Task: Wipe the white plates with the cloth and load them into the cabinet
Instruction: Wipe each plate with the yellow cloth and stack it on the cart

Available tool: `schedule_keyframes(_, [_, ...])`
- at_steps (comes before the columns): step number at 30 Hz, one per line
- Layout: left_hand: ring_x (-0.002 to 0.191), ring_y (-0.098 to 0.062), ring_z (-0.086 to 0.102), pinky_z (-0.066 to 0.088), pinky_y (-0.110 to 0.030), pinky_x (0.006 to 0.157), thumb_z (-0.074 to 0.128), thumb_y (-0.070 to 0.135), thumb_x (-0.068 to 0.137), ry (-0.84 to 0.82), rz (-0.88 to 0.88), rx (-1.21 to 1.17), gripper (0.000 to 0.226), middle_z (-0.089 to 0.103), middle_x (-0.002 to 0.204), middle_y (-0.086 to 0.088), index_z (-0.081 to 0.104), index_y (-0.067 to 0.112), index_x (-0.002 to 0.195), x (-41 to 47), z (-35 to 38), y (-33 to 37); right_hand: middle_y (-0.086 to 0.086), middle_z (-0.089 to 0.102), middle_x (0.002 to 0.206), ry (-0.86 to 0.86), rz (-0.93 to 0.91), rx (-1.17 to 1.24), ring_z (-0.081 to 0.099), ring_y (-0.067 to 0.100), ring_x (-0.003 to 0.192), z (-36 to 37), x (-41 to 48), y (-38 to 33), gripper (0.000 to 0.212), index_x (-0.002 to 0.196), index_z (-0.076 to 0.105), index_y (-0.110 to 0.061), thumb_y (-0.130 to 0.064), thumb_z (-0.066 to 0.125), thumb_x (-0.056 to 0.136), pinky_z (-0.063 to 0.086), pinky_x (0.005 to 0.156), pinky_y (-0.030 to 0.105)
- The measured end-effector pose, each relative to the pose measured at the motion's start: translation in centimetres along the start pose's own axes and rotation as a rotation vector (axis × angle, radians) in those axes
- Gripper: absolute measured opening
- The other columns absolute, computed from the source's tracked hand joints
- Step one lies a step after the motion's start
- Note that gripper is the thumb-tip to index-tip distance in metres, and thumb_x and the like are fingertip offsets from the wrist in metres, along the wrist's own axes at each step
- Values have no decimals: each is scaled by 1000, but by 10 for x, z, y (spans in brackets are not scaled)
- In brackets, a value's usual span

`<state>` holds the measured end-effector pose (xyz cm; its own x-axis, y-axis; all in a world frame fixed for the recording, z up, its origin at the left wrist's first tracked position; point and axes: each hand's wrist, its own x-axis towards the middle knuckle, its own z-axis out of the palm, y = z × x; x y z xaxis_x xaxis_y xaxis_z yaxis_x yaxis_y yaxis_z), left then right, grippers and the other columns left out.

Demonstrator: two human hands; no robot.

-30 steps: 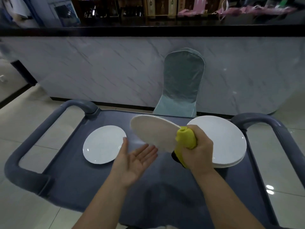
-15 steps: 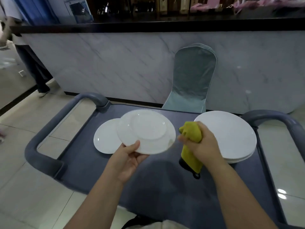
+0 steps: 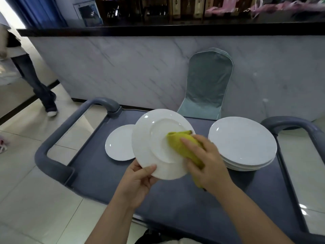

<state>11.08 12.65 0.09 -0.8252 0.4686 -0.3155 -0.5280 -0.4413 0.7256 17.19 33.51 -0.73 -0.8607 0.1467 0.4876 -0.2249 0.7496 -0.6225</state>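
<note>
Cloth [image 3: 182, 147] moved onto underside-up plate [image 3: 154, 143] — left hand [image 3: 139, 180] pinches rim, right hand [image 3: 207, 164] grips cloth

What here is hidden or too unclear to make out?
Head view:
Small plate: right side hidden behind the held plate.
Plate stack: count unclear, top plate covers the lower ones.
Yellow cloth: partly covered by the right hand.
Cabinet: nowhere in view.
Items behind the counter: blurred.
</note>
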Motion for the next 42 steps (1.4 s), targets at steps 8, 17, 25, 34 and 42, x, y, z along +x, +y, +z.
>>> schedule_keyframes(8, [86, -27, 73, 59, -32, 65, 65, -3, 70, -39, 152, 217, 24, 75, 93, -16, 78, 10, 86, -11, 9, 17, 2, 44, 142, 105, -135, 53, 47, 18, 114, 41, 4, -25, 54, 142, 44, -33, -24, 58, 91, 37, 102, 29])
schedule_keyframes(17, [85, -29, 71, 58, -36, 66, 72, -3, 68, -108, 73, 398, 27, 73, 95, -20, 77, 5, 94, -17, 15, -1, -11, 58, 126, 330, 216, 278, 52, 7, 116, 20, 10, 1, 49, 133, 53, -31, -15, 63, 88, 41, 102, 34])
schedule_keyframes(25, [84, -29, 72, 58, -34, 64, 74, -6, 69, -104, 111, 419, 28, 74, 93, -18, 78, 9, 91, -18, 7, 13, -1, 54, 121, 277, 112, 229, 53, 13, 108, 32, -19, 7, 55, 134, 56, -22, -6, 60, 81, 41, 99, 26])
schedule_keyframes(34, [81, -26, 73, 57, -33, 62, 80, 0, 62, -95, 221, 511, 31, 76, 86, -10, 79, 18, 87, -12, 17, 19, 8, 54, 126, 40, -417, 76, 56, 29, 96, 30, 21, -45, 45, 128, 61, -18, -14, 62, 84, 45, 92, 35])
schedule_keyframes(42, [80, -29, 72, 58, -37, 63, 77, 7, 67, -168, 178, 587, 24, 75, 87, -16, 78, 12, 90, -6, 17, 13, 9, 58, 122, 88, 103, 126, 52, 20, 108, 11, 55, -19, 55, 135, 56, -17, -3, 63, 83, 41, 98, 38])
